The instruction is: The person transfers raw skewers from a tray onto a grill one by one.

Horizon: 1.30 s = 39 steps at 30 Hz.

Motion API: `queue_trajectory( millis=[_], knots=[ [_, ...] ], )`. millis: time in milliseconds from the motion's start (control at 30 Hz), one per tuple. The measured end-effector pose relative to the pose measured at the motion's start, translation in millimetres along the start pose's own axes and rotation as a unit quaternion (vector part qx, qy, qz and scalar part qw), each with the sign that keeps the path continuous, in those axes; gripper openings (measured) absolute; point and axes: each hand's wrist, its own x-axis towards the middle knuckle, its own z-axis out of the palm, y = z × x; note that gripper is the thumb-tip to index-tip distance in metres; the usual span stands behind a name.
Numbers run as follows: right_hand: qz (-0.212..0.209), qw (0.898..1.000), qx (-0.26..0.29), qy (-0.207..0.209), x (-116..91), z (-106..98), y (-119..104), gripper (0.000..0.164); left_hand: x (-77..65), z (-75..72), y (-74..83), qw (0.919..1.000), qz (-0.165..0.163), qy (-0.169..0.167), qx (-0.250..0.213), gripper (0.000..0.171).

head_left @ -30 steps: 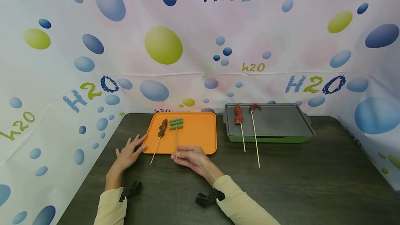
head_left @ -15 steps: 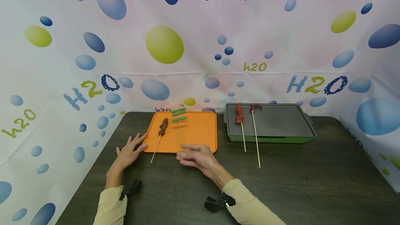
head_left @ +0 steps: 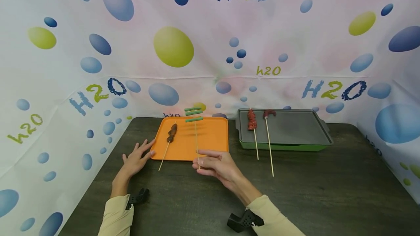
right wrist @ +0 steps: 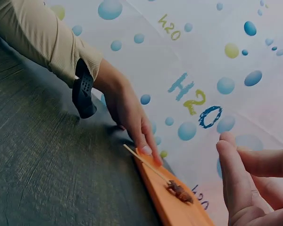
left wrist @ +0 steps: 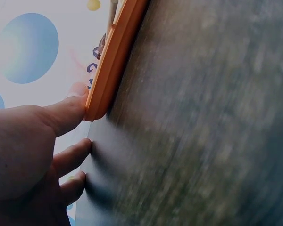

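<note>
My right hand [head_left: 221, 166] pinches the lower stick of a skewer with several green pieces [head_left: 194, 119], raised above the orange tray [head_left: 213, 137]. In the right wrist view, that hand's thumb and fingertips [right wrist: 231, 160] meet, but the skewer cannot be made out there. At the tray's left edge rests my left hand [head_left: 133, 163], fingers spread; the left wrist view has its thumb [left wrist: 68, 110] against the tray's rim [left wrist: 104, 80] and other fingertips on the table. A skewer of brown chunks [head_left: 172, 134] lies on the tray, its stick overhanging the front edge.
Right of the tray stands a green-based grill with a grey plate [head_left: 298, 126]. A red meat skewer [head_left: 251, 120] and one with a curled reddish piece [head_left: 270, 113] lie on it, sticks jutting over the front. A bubble-printed sheet [head_left: 210, 46] closes off the back.
The right hand has lifted the green skewer off the tray and shifted it to the right. My left hand stays at the tray's edge.
</note>
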Motion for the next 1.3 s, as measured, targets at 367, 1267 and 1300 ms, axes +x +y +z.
queue_trajectory(
  millis=[367,1267,1300],
  knots=[
    [-0.003,1.0,-0.015,0.002,-28,-14,-12,0.058,-2.1,0.8,1.2,1.0,0.005,0.004,-0.004,0.062],
    [-0.046,0.993,-0.109,-0.002,-87,-87,-66,0.052,-2.2,-0.1,1.9,1.0,-0.001,0.005,-0.006,0.06],
    [-0.048,0.993,-0.112,0.001,-88,-90,-69,0.051,-2.6,-0.3,1.7,1.0,-0.002,0.005,-0.007,0.06]
  ],
)
